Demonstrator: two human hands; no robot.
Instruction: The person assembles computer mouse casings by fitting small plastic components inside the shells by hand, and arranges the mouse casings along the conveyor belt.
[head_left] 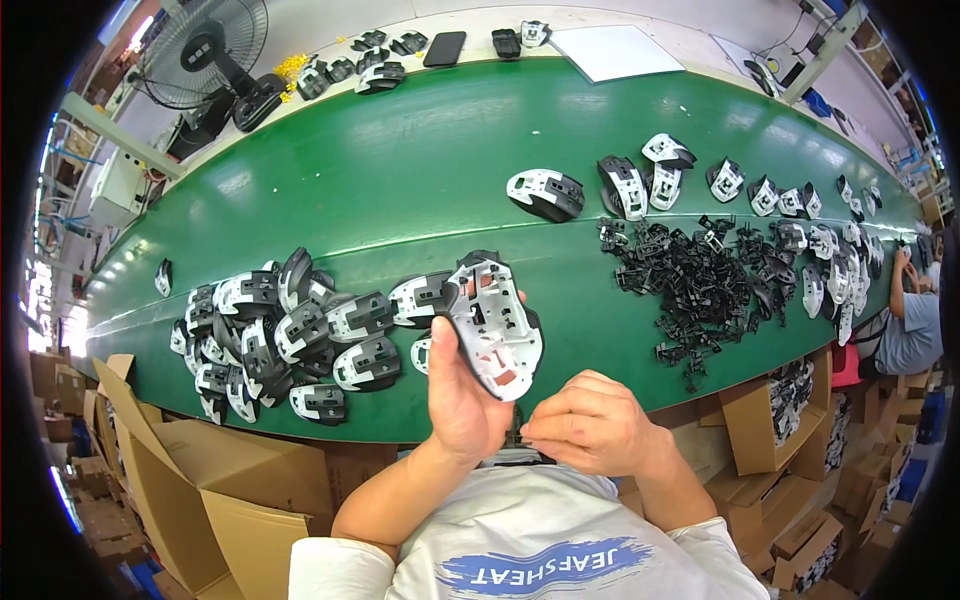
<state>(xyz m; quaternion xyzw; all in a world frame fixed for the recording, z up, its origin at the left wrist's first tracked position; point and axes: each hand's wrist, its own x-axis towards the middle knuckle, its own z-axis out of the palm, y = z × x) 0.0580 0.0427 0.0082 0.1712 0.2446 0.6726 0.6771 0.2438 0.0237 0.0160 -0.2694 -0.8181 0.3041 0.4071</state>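
My left hand (462, 402) grips a computer mouse shell (498, 335), tilted so its white hollow inside faces up; its rim is black and a small reddish-brown patch shows near the lower end. Beside it, below and to the right, my right hand (592, 425) is closed in a pinch. Something small and dark shows at its fingertips, too indistinct to name. A heap of small black plastic parts (700, 275) lies on the green table (400, 150) to the right. Many black-and-white mouse shells (262, 345) are piled on the left, one of them just behind my left hand.
More mouse shells (546, 194) stand along the table's far right. A fan (215, 60), a phone (445, 49) and a white sheet (615, 53) are on the back ledge. Cardboard boxes (235, 470) flank me. A person in a blue shirt (908, 335) sits at far right.
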